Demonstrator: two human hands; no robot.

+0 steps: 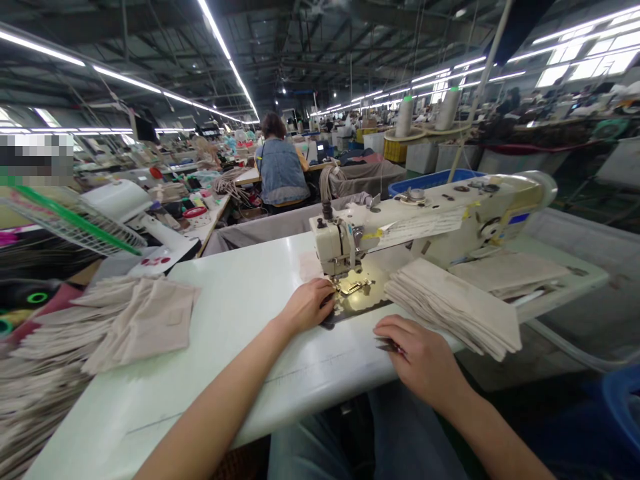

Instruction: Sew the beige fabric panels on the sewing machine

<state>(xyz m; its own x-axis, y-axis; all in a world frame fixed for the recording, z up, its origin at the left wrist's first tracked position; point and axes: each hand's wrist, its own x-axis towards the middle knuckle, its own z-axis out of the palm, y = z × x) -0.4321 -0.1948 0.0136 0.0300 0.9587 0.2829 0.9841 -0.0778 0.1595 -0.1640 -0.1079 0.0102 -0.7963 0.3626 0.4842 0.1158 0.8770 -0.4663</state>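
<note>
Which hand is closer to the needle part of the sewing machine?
Left. The left hand rests right beside the needle part, fingertips at the metal plate. The right hand lies apart, nearer the front edge of the table, below the stacked cloth.

Both forearms are bare up to the left hand point(306, 307) and right hand point(425, 360); blue denim trousers point(360, 433) cover the 2 legs at bottom centre.

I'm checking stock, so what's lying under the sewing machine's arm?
A fanned stack of beige fabric pieces, a flatter pile behind it, and the shiny needle plate beside the left hand. Whatever lies beneath the stack is covered.
</note>
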